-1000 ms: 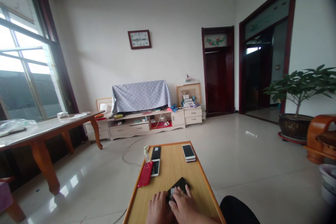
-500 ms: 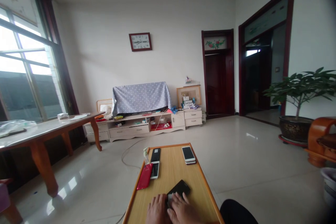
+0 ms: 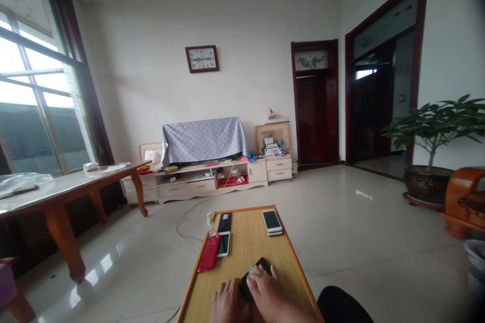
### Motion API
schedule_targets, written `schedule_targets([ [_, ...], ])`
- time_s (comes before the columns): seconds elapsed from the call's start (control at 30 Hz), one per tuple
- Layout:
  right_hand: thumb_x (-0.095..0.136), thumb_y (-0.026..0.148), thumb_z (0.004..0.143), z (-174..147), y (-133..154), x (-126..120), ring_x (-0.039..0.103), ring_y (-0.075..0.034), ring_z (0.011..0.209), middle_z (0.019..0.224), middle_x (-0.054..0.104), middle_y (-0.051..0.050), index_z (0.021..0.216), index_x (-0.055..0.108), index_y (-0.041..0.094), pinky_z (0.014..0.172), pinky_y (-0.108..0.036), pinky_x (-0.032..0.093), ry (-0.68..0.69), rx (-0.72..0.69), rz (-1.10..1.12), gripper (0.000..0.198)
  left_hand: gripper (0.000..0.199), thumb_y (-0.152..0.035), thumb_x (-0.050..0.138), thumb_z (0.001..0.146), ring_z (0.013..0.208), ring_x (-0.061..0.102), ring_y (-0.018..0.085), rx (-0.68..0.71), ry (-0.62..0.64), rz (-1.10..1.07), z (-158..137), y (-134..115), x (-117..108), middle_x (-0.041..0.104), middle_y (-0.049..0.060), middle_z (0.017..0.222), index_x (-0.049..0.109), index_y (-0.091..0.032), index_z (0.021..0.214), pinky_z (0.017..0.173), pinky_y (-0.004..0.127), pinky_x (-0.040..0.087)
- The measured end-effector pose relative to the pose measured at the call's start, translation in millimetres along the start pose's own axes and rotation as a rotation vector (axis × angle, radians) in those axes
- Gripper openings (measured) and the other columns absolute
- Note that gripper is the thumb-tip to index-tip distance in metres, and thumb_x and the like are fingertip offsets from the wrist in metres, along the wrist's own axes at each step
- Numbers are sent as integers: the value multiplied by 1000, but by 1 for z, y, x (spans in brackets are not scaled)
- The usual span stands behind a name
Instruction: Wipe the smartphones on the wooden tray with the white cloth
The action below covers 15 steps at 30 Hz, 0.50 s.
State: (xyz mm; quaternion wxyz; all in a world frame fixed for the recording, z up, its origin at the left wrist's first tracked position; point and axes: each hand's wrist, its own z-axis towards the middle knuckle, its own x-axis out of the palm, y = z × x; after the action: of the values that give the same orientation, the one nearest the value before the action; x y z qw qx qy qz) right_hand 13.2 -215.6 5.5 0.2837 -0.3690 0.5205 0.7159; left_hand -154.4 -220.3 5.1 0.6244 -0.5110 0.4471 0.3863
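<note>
Operator: How far along do I look?

Observer: Partway, I'd judge. Your black phone [image 3: 245, 287] lies flat at the bottom centre of the frame, under your hands, and nothing marks it as finished. I can't tell whether the red phone [image 3: 209, 254] and white phone [image 3: 224, 244] farther up to the left, or the pale phone stack [image 3: 272, 220] up to the right, are done or left over; you're touching none of them.

Operator: And my hands?

Observer: Your right hand [image 3: 265, 287] has its fingers over a small pale scrap [image 3: 250, 271] on the phone; I can't tell if you pinch it. Your left hand [image 3: 229, 300] rests at the phone's near end, fingers together; any grip is hidden.

Operator: Any containers?

Observer: Your clear pump bottle [image 3: 211, 224] stands by the tabletop's left edge, contents too small to make out. Far right, the dark pot [image 3: 424, 184] holds a leafy plant [image 3: 435, 128].
</note>
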Motion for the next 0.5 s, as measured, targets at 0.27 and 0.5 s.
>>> schedule_targets([
  [0.27,25,44,105,-14,2,14,43,-28,141,146,55,-4,139,57,34,121,-58,12,70,-136,64,48,39,-32,45,87,120,53,21,-21,46,68,-3,-7,-7,63,5,130,56,-28,125,97,32,36],
  [0.5,22,44,106,2,-2,-3,42,-26,141,145,56,-8,127,66,29,121,-56,11,-58,60,-21,51,48,-41,57,80,120,53,24,-11,2,18,-1,-8,-5,64,6,130,57,-26,125,100,32,36],
])
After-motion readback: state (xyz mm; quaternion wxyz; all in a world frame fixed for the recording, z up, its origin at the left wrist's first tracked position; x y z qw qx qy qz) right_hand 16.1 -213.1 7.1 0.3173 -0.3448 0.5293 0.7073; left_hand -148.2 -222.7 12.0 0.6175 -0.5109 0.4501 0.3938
